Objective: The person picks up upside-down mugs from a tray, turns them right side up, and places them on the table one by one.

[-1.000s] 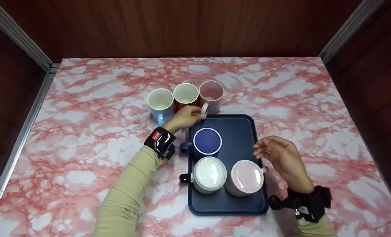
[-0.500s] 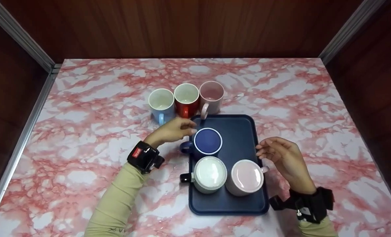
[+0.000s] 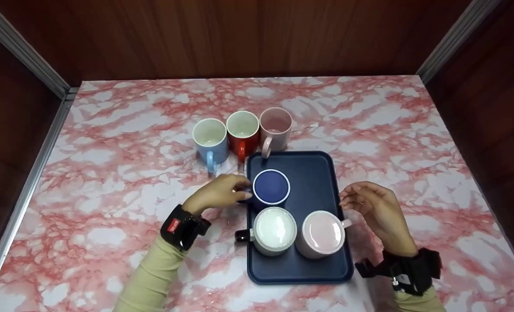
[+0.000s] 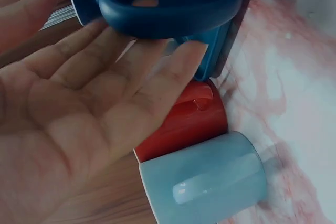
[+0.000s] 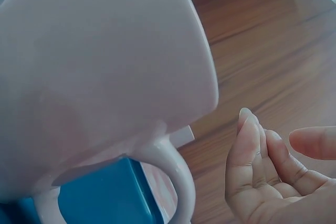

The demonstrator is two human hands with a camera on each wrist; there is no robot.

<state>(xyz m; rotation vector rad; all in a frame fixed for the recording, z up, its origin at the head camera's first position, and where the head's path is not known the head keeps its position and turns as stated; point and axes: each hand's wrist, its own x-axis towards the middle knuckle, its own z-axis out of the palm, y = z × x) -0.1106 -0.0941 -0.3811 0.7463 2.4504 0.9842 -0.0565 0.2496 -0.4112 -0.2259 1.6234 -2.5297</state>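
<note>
An upside-down dark blue mug stands at the left of the navy tray. My left hand is at its handle; in the left wrist view a fingertip shows through the handle loop, while the thumb stays apart from it. Below the blue mug, a white mug with a black handle is also bottom up. To its right stands an upturned pink mug. My right hand hovers by the tray's right edge, fingers loosely bent, holding nothing.
Behind the tray, three upright mugs stand in a row: light blue, red and pink. Their handles point toward me. The pink one's handle reaches over the tray's far edge. Dark wood panels enclose the marbled table.
My left hand has left the upright pink mug's handle and come back toward me to the blue mug's handle. The right hand has barely moved, and the mugs stand where they were.
</note>
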